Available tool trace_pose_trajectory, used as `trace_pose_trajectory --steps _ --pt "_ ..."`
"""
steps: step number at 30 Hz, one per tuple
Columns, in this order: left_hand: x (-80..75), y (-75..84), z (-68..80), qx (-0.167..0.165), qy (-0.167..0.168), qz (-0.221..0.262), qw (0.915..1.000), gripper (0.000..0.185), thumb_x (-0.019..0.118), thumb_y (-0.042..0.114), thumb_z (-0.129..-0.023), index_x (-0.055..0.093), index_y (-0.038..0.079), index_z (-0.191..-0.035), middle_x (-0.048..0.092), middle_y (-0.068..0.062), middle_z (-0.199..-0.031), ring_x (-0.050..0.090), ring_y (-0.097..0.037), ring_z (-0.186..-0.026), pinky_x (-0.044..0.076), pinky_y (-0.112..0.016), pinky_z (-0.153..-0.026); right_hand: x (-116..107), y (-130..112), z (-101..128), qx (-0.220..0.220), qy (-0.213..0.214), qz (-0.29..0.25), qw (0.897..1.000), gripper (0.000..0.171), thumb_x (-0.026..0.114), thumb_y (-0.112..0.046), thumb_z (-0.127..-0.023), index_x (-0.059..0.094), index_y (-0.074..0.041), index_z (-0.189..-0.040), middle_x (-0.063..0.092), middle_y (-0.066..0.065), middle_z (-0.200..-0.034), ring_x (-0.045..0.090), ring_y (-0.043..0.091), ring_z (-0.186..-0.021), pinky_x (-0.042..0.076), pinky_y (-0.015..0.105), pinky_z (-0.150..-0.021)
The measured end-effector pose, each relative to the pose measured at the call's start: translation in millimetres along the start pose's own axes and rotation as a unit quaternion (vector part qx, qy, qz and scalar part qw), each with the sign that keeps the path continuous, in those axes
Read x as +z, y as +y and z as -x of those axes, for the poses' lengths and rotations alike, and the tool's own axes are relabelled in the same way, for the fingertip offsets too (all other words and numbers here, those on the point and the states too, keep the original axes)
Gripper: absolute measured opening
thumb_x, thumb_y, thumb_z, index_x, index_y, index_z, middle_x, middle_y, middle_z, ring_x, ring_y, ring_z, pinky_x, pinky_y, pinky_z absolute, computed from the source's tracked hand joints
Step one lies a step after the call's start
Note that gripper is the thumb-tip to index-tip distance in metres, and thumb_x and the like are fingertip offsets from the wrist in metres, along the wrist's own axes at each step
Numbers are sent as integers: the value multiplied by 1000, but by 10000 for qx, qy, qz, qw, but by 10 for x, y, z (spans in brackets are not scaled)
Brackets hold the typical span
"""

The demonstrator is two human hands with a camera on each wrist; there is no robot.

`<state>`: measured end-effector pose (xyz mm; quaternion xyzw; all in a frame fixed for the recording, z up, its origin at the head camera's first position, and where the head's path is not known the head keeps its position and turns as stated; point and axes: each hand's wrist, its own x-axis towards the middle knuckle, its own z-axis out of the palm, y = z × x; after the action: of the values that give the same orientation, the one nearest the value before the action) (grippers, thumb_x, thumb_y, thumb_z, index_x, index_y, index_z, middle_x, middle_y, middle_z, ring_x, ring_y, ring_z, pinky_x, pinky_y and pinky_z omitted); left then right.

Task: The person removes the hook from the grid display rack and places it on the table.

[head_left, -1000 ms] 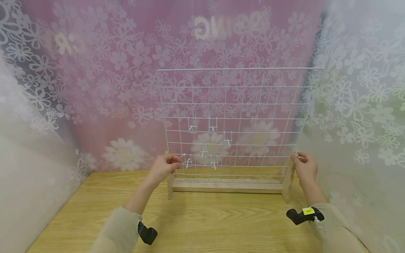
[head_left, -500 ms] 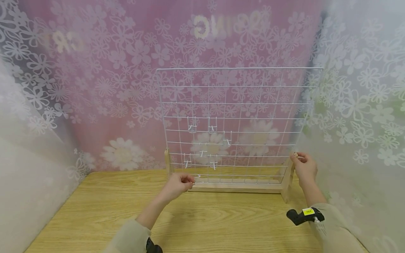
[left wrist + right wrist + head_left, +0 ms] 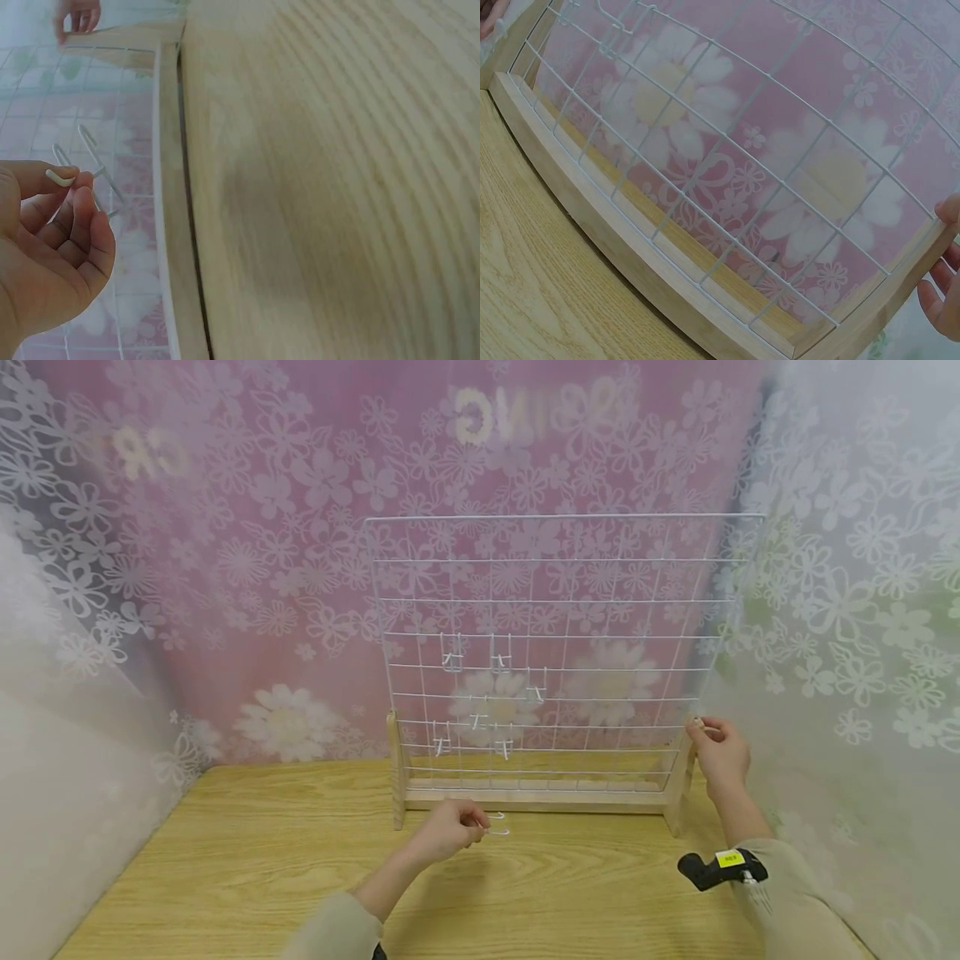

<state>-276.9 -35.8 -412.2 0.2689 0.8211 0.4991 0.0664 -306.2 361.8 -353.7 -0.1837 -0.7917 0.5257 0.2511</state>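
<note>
One left hand (image 3: 450,828), extended low over the table (image 3: 225,877), pinching one white hook (image 3: 100,172); left wrist view shows its blunt tip by the thumb, hidden from the head view. One wire grid (image 3: 531,601), six hung hooks (image 3: 501,661). One wooden stand (image 3: 536,802). One right hand (image 3: 723,756), fingers bent, gripping the stand's upper right.

Behind the wood-grain table (image 3: 225,877) hangs a pink curtain (image 3: 225,618) with white flowers (image 3: 322,481), large daisies (image 3: 290,724) sitting just above the table's far edge. High above the table, pale lettering (image 3: 471,417) looks reversed, though too hazy to read surely. Whitish sheets (image 3: 862,610) flank the table.
</note>
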Motion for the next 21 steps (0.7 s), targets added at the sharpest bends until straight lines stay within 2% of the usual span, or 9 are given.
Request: trace_pose_trajectory --steps 9,21 --pt "247 -71 -61 -134 -24 30 9999 12 58 -4 -79 65 -5 -89 58 -2 -67 48 -8 -56 37 -20 -49 21 -2 -19 -2 30 -121 9999 49 55 -33 -92 48 -1 -128 48 2 -97 46 2 -73 42 11 -59" --pt "523 -77 -129 -159 -117 -300 9994 10 61 -7 -75 64 0 -82 54 0 -69 47 -7 -62 38 -18 -52 13 6 -28 -15 106 -144 9998 47 56 -30 -92 48 0 -127 48 0 -94 45 1 -71 42 11 -58"
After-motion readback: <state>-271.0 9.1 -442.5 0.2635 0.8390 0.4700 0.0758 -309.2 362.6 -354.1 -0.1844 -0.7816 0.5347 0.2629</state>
